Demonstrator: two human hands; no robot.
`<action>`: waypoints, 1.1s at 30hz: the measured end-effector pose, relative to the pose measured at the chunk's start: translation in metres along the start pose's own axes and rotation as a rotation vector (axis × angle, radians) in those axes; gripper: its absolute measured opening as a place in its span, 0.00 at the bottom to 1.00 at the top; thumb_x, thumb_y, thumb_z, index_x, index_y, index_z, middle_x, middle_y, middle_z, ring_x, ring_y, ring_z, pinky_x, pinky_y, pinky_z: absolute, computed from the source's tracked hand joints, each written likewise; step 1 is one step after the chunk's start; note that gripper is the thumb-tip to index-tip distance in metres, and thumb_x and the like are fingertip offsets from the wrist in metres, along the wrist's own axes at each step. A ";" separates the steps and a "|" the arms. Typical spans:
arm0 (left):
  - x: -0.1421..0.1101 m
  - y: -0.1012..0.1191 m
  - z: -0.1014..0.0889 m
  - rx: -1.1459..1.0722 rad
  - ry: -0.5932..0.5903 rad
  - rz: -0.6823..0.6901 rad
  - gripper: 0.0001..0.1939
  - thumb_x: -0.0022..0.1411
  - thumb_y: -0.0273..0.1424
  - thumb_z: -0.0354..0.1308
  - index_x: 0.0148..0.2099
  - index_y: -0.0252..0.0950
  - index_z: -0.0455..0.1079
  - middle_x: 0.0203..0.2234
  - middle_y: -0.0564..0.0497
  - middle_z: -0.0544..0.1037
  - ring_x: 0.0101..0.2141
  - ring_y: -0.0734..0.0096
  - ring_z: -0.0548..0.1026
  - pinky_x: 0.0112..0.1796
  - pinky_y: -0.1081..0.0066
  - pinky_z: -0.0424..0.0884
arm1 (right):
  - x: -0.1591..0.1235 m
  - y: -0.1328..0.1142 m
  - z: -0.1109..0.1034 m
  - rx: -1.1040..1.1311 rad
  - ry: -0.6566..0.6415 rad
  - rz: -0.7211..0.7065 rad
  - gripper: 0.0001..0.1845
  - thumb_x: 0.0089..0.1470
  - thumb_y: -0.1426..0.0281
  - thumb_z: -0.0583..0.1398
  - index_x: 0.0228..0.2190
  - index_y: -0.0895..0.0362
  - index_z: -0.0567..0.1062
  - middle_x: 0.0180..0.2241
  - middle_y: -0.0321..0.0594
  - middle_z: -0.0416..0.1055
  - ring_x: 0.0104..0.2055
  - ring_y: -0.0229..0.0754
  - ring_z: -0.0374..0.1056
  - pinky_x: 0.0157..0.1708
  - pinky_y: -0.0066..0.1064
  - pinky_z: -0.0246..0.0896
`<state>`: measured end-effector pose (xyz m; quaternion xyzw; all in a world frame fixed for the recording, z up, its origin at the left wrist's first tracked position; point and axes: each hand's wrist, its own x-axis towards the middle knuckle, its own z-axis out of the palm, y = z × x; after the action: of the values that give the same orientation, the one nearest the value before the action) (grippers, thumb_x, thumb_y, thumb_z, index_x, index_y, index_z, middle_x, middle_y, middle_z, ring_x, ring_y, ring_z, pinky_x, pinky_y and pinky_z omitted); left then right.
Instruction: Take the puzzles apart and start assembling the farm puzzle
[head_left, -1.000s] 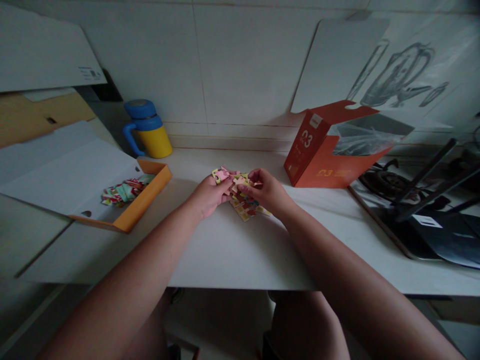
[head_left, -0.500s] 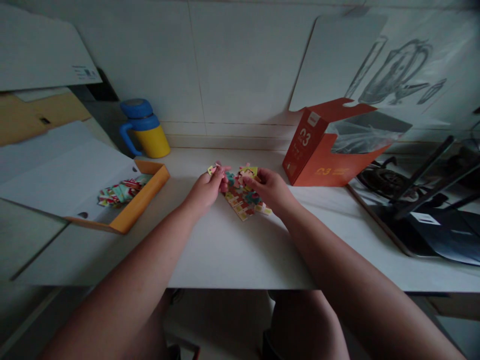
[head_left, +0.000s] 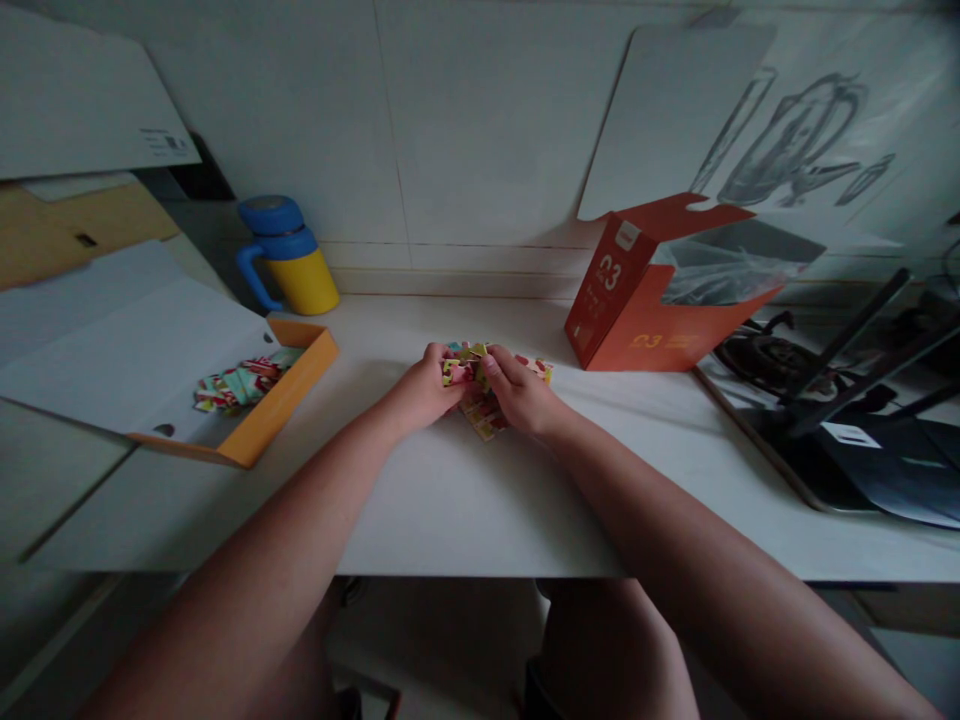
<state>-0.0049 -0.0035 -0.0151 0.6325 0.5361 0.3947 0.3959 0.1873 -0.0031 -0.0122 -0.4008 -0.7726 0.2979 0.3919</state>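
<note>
Colourful jigsaw puzzle pieces (head_left: 457,373) in pink and yellow-green are pinched in my left hand (head_left: 422,390). Close against it, my right hand (head_left: 521,390) is closed with its thumb on a yellow-green piece (head_left: 474,352). The two hands almost meet, so how the held pieces fit together is hidden. Under them, on the white counter, lies a partly joined puzzle section (head_left: 484,418) in brown and cream, mostly covered by my fingers. Red and yellow pieces (head_left: 538,368) show just beyond my right hand.
An open orange-edged box (head_left: 289,405) at left holds more puzzle pieces (head_left: 247,385). Behind it stands a blue-and-yellow mug (head_left: 304,275). On the right are an orange carton (head_left: 645,320) with clear plastic inside, a gas burner (head_left: 772,365) and a black router-like device (head_left: 885,450).
My hands were together, moved apart with pieces in each, and now have come together again over the puzzle section. The box, mug and carton stay in place.
</note>
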 end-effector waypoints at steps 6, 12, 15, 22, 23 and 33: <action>-0.003 0.003 -0.001 0.091 -0.027 0.109 0.35 0.42 0.29 0.80 0.52 0.42 0.70 0.35 0.48 0.82 0.34 0.60 0.79 0.36 0.69 0.70 | -0.003 -0.011 -0.003 -0.140 -0.089 -0.139 0.17 0.74 0.58 0.47 0.48 0.52 0.71 0.45 0.45 0.76 0.47 0.46 0.71 0.49 0.37 0.64; -0.003 0.008 -0.003 0.239 -0.105 0.131 0.29 0.42 0.30 0.79 0.47 0.41 0.75 0.40 0.45 0.84 0.43 0.52 0.81 0.42 0.66 0.72 | -0.002 -0.018 -0.003 -0.253 -0.162 -0.213 0.21 0.66 0.63 0.62 0.57 0.55 0.72 0.53 0.51 0.77 0.53 0.50 0.72 0.52 0.38 0.64; -0.004 0.010 -0.007 0.394 -0.103 0.116 0.30 0.46 0.34 0.78 0.50 0.40 0.72 0.37 0.48 0.83 0.38 0.58 0.80 0.38 0.67 0.71 | 0.002 -0.017 -0.014 -0.328 -0.086 -0.112 0.12 0.65 0.67 0.61 0.49 0.56 0.77 0.45 0.47 0.79 0.44 0.47 0.73 0.44 0.34 0.62; 0.002 0.006 -0.024 0.595 0.095 0.266 0.15 0.62 0.43 0.68 0.43 0.38 0.75 0.37 0.48 0.78 0.36 0.64 0.76 0.40 0.67 0.71 | 0.010 -0.001 -0.075 -0.449 0.139 0.278 0.11 0.63 0.63 0.61 0.38 0.57 0.78 0.30 0.40 0.78 0.28 0.39 0.67 0.27 0.29 0.51; 0.003 0.003 -0.025 0.628 0.117 0.291 0.16 0.62 0.44 0.68 0.43 0.37 0.75 0.40 0.46 0.78 0.41 0.62 0.77 0.45 0.65 0.72 | 0.010 0.001 -0.080 -0.467 0.088 0.314 0.12 0.63 0.62 0.61 0.36 0.58 0.78 0.29 0.40 0.77 0.26 0.38 0.65 0.26 0.29 0.50; 0.009 -0.017 -0.022 0.882 0.083 0.143 0.35 0.52 0.57 0.71 0.51 0.36 0.77 0.52 0.37 0.76 0.56 0.44 0.73 0.59 0.54 0.67 | 0.008 -0.003 -0.062 -0.573 -0.332 0.398 0.22 0.55 0.59 0.70 0.49 0.56 0.82 0.37 0.45 0.83 0.34 0.44 0.76 0.30 0.29 0.58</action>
<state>-0.0304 0.0092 -0.0220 0.7599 0.6236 0.1794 0.0382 0.2352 0.0115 0.0250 -0.5827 -0.7845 0.2010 0.0679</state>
